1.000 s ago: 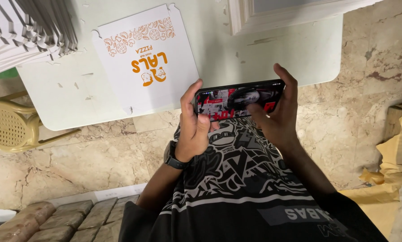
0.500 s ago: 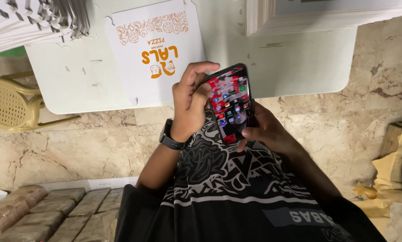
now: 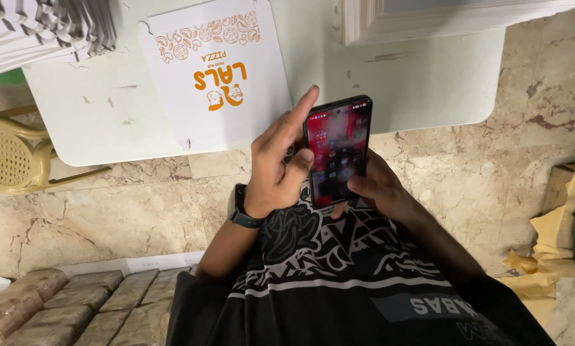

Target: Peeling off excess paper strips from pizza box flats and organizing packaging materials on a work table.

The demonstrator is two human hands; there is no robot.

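Phone: I see a dark smartphone (image 3: 337, 150) held upright in front of the person's chest, screen lit with rows of app icons. It is off the worktop and over the floor.
Right hand: the right hand (image 3: 377, 189) is cupped under the phone's lower right side. Its fingers are curled round the back and its thumb lies at the lower edge, so it carries the phone.
Left hand: the left hand (image 3: 274, 160) is just left of the phone and grips nothing. The thumb tip rests at the left margin of the screen, the index finger reaches up alongside the phone's top corner, and the other fingers are loosely bent.
Wristwatch: a black wristwatch (image 3: 246, 208) sits on the left wrist, below and left of the phone.
Step in hand: I judge this to be screen operation, with one hand supporting and the other touching.
Next move calls for: in my judgement, a steady right-hand grip and a light, precise touch from the left thumb on one icon.
Worktop: the white worktop (image 3: 396, 83) lies beyond the phone.
Box blank: a flat white carton with orange print (image 3: 217, 70) is up and left of the phone.
Card stacks: one stack (image 3: 44, 25) is far up-left of the phone and another stack (image 3: 441, 19) is up-right.
Chair: a yellow plastic chair (image 3: 8, 154) stands well left of the phone.
Floor: the marble floor (image 3: 140, 205) lies under the phone.
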